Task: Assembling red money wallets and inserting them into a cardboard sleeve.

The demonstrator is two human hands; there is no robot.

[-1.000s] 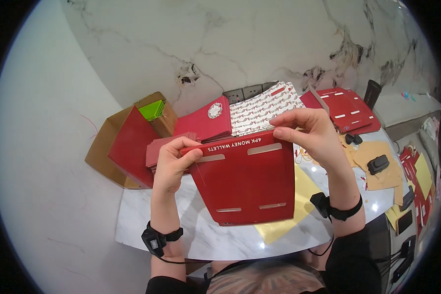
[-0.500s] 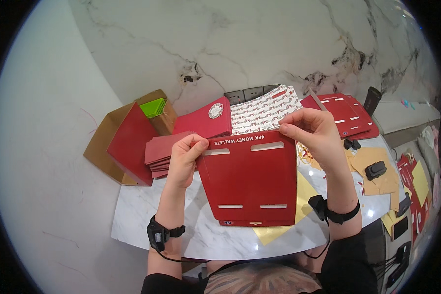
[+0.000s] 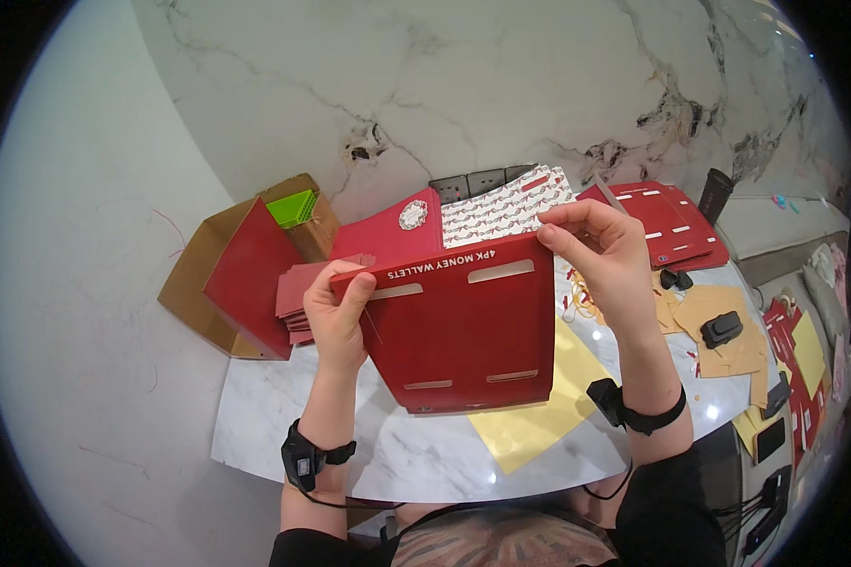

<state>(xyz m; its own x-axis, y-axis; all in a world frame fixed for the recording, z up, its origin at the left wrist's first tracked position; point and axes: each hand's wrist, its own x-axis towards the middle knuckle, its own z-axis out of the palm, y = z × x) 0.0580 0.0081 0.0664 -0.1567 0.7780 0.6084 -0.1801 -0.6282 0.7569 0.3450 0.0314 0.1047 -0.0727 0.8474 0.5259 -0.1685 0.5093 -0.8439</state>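
Observation:
Between my hands hangs a red card backing sheet (image 3: 459,326) with four-sided folded edges, several cut slots and white print along its top edge. My left hand (image 3: 338,307) pinches its upper left corner, thumb in front. At the upper right corner my right hand (image 3: 596,246) grips the edge between thumb and fingers. The sheet is held above the table, tilted, its lower edge over a yellow paper sheet (image 3: 544,397). Behind it lie a stack of pink-red envelopes (image 3: 298,293), a red stack with a white ornament (image 3: 392,222) and white patterned sheets (image 3: 501,213).
An open cardboard box (image 3: 203,269) with a red panel stands at the left, near a green tray (image 3: 291,209). More slotted red cards (image 3: 667,222) are piled at the back right. Tan paper pieces (image 3: 742,350) with a black device (image 3: 721,329) lie on the marble table (image 3: 265,416).
The red card has shifted left and its lower edge has tipped up and away. My left hand has moved left along with its corner; my right hand keeps its grip.

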